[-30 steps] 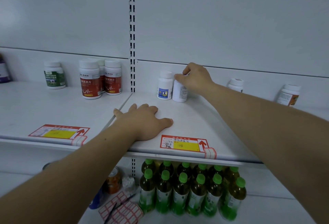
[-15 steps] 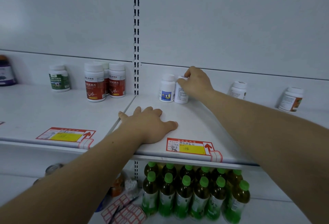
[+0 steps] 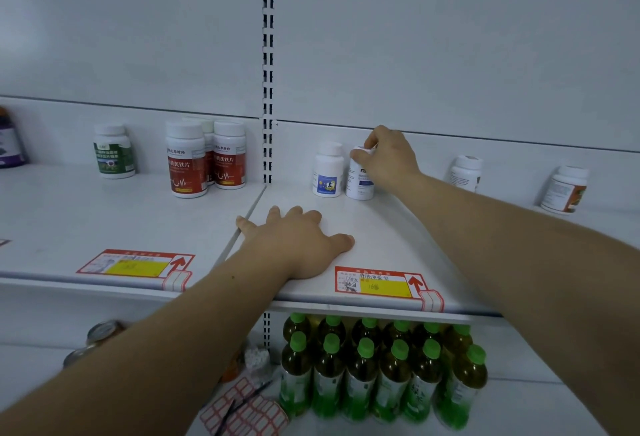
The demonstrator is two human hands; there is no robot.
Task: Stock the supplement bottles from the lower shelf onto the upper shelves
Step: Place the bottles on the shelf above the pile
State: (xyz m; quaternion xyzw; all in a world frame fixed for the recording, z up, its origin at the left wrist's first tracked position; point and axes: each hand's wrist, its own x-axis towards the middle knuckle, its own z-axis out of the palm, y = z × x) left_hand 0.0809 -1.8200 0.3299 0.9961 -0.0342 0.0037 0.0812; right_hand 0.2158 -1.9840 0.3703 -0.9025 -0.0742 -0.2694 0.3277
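Note:
My right hand [image 3: 388, 158] grips the cap of a small white supplement bottle [image 3: 359, 181] that stands upright on the upper shelf [image 3: 398, 238], touching or nearly touching another white bottle with a blue label [image 3: 327, 171]. My left hand [image 3: 298, 241] rests flat, palm down, on the same shelf near its front edge. Two more white bottles [image 3: 465, 172] [image 3: 566, 190] stand farther right along the back wall.
On the left shelf stand red-labelled bottles [image 3: 204, 158], a green-labelled bottle [image 3: 112, 151] and a purple jar [image 3: 10, 141]. Price tags [image 3: 379, 281] lie along the shelf front. Below are several green-capped tea bottles [image 3: 377, 370], cans [image 3: 100, 331] and label sheets [image 3: 242, 408].
My right hand has stayed on the bottle's cap, with the bottle set upright next to the blue-labelled one. The left hand has not moved. The view has shifted slightly.

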